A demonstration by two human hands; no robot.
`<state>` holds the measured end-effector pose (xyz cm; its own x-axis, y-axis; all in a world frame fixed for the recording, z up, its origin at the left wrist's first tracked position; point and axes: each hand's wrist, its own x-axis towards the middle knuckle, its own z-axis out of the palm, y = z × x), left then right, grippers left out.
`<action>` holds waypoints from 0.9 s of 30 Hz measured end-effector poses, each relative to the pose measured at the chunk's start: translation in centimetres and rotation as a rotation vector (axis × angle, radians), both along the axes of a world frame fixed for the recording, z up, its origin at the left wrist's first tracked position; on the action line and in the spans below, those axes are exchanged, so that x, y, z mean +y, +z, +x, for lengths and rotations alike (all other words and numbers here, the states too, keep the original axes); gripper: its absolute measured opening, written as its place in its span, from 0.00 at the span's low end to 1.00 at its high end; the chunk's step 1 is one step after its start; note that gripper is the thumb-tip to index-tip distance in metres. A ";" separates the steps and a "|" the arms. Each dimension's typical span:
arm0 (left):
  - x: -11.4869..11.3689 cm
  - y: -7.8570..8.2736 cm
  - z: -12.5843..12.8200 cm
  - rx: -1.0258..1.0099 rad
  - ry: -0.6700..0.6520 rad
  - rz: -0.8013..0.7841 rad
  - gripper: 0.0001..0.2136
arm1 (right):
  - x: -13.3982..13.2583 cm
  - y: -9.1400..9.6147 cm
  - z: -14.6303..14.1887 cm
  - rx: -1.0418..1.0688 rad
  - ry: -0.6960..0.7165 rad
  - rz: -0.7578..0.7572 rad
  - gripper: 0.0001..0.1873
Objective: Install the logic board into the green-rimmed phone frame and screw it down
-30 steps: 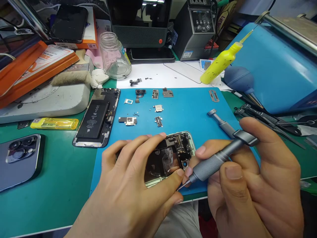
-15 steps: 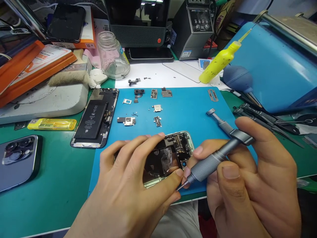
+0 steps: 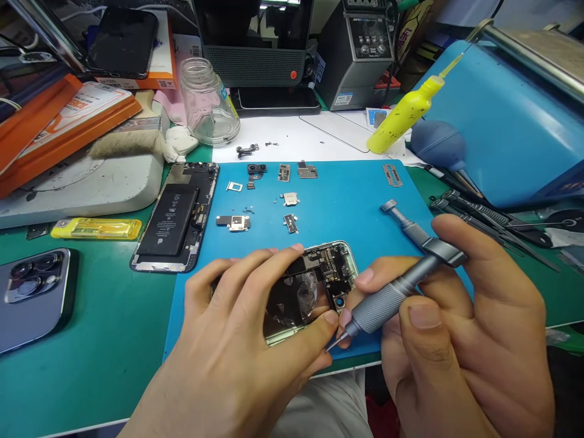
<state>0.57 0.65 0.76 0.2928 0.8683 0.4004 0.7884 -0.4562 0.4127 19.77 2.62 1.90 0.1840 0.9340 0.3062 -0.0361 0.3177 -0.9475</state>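
An opened phone housing with exposed circuitry lies tilted at the front of the blue mat. My left hand is closed over it, fingers on the far edge and thumb on the near side. In my right hand is a grey precision screwdriver, its thin tip at the housing's near side by my left thumb; the exact contact point is hidden. Behind the housing lie a metal bracket, a small metal plate, a SIM reader and a camera module.
A second screwdriver lies on the mat beside my right hand. Left of the mat are a phone screen assembly with battery, a yellow lighter and a blue phone. A glass jar and a yellow bottle stand behind; tweezers lie right.
Hardly anything differs. Both hands keep their hold, and the screwdriver stays at the housing's near side with only a tiny shift.
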 end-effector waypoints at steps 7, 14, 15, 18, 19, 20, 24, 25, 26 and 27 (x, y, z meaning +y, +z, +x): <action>-0.1 -0.2 -0.2 0.075 -0.009 0.010 0.17 | 0.0 0.2 -0.3 0.016 0.001 -0.081 0.23; 0.0 -0.2 -0.3 0.088 -0.005 0.016 0.17 | -0.1 0.1 -0.2 -0.021 -0.013 -0.084 0.23; 0.0 -0.2 -0.3 0.087 -0.004 0.018 0.16 | -0.2 0.1 -0.2 -0.021 -0.008 -0.079 0.23; -0.1 -0.2 -0.2 0.078 0.001 0.015 0.15 | -0.3 0.0 -0.1 -0.007 -0.010 -0.078 0.24; -0.1 -0.2 -0.1 0.076 0.001 0.013 0.14 | -0.3 0.0 -0.1 -0.008 -0.014 -0.071 0.24; -0.1 -0.2 -0.1 0.077 0.000 0.013 0.14 | -0.3 -0.1 0.0 -0.011 -0.017 -0.066 0.24; -0.1 -0.4 -0.5 0.107 -0.009 0.020 0.14 | 0.1 -0.3 0.0 -0.013 -0.028 -0.039 0.25; 0.0 -0.5 -0.7 0.123 -0.014 0.023 0.13 | 0.2 -0.3 -0.1 -0.008 -0.034 -0.036 0.25; 0.1 -0.5 -0.9 0.147 -0.026 0.029 0.13 | 0.3 -0.2 -0.1 0.000 -0.039 -0.036 0.25; 0.1 -0.5 -1.0 0.176 -0.042 0.036 0.14 | 0.5 -0.2 -0.1 0.012 -0.048 -0.036 0.24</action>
<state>-0.45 0.79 0.21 0.3974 0.8395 0.3705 0.8268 -0.5028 0.2523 19.63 3.09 1.71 0.2318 0.9345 0.2702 -0.0327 0.2851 -0.9579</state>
